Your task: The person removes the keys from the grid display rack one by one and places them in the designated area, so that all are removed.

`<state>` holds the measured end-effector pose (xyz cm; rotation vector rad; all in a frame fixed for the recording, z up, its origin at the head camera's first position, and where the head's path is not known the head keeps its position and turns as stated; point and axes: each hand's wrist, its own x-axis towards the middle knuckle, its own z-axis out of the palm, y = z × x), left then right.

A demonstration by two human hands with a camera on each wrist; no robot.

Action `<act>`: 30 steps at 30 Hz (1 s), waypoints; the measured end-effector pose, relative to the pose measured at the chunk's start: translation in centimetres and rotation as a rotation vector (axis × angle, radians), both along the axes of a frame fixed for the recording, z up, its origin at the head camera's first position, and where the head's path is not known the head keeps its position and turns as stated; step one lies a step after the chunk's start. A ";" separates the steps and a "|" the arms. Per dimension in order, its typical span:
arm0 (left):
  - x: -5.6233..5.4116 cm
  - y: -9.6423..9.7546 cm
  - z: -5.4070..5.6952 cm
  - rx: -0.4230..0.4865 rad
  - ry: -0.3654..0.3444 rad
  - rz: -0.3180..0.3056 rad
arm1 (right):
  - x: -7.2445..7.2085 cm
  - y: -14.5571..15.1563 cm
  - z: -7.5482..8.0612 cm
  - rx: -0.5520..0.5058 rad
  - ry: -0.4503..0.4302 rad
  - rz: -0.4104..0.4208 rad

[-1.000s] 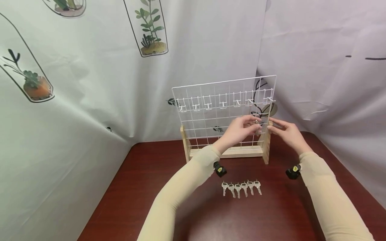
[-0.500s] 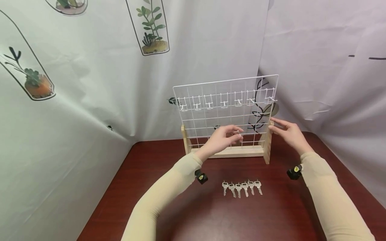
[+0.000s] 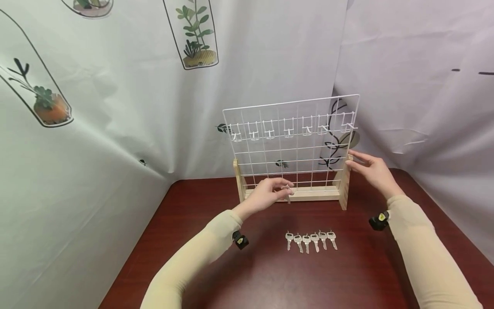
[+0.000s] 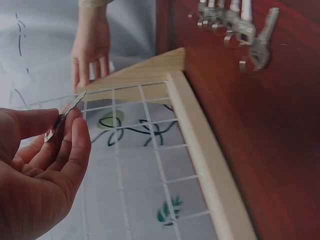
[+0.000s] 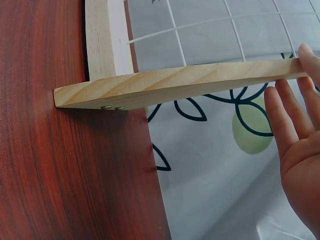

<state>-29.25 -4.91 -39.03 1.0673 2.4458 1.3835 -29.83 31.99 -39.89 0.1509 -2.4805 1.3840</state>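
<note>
My left hand (image 3: 263, 195) pinches a single metal key (image 4: 65, 116) between thumb and fingers, low in front of a white wire grid rack (image 3: 291, 102). In the left wrist view the key's toothed blade points up and away from the palm. At the rack's right end, my right hand (image 3: 376, 171) grips the top of the wooden side support (image 5: 175, 82), the thumb on one face and fingers on the other. Several white hooks (image 3: 288, 133) hang in a row along the upper grid, with no keys on them.
Several keys (image 3: 306, 241) with small rings lie in a row on the dark red table (image 3: 262, 274), in front of the rack. A wooden base bar (image 3: 314, 196) joins the two side supports. A pale printed curtain (image 3: 270, 56) rises behind.
My left hand has moved left and down from beside the right support, carrying the key. My right hand stays on the support, and the row of keys has not moved.
</note>
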 end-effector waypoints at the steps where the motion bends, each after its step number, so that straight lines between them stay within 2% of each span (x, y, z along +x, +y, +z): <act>1: 0.0 -0.2 -0.3 -0.006 0.001 -0.001 | 0.0 0.1 0.0 0.000 0.000 -0.001; 5: 0.1 -0.8 -1.7 -0.021 -0.005 0.009 | 0.2 0.2 -0.1 -0.002 -0.004 -0.006; 8: 0.2 -1.2 -2.7 -0.011 -0.034 0.017 | 0.3 0.2 -0.1 -0.009 -0.001 -0.004; 16: 0.6 -2.2 -4.8 0.034 -0.096 0.026 | 0.0 -0.5 -0.3 -0.047 0.025 0.008; 19: 0.7 -2.7 -5.7 0.016 -0.102 0.034 | -0.1 -0.8 -0.5 -0.058 0.035 0.002; 23: 1.0 -3.1 -6.7 -0.052 -0.075 0.050 | 0.0 -1.1 -0.5 -0.083 0.041 0.003; 30: 1.0 -3.3 -8.5 -0.094 -0.047 0.034 | -0.1 -0.9 -0.6 -0.098 0.018 0.004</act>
